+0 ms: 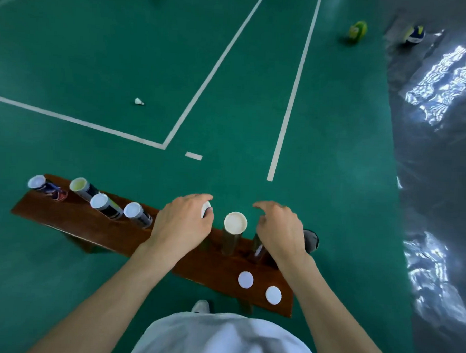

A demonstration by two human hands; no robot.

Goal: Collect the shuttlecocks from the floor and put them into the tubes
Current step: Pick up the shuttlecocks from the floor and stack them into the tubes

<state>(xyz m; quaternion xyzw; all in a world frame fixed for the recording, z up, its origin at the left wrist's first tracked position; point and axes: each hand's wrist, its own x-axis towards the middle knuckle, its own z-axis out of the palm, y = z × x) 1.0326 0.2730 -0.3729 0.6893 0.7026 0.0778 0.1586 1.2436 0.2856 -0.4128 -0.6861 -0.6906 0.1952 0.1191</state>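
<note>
Left hand (183,222) grips a white cap (205,208); right hand (279,229) hovers, loosely curled, holding nothing. One shuttlecock (139,101) lies on the floor (229,109) beyond the worktop (72,217).

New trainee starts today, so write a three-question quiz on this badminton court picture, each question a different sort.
1. True or false: the two loose round white caps lie on the green court floor.
2. What does the left hand hold? A) a white shuttlecock B) a round white cap C) nothing
3. Fill in: one white feathered shuttlecock lies on the floor beyond the brown wooden bench, inside the white ____.

Key
1. False; both lie on the bench, near its right end.
2. B; the fingers curl round it.
3. Court lines. The right hand hovers over a tube, holding nothing visible.
</note>
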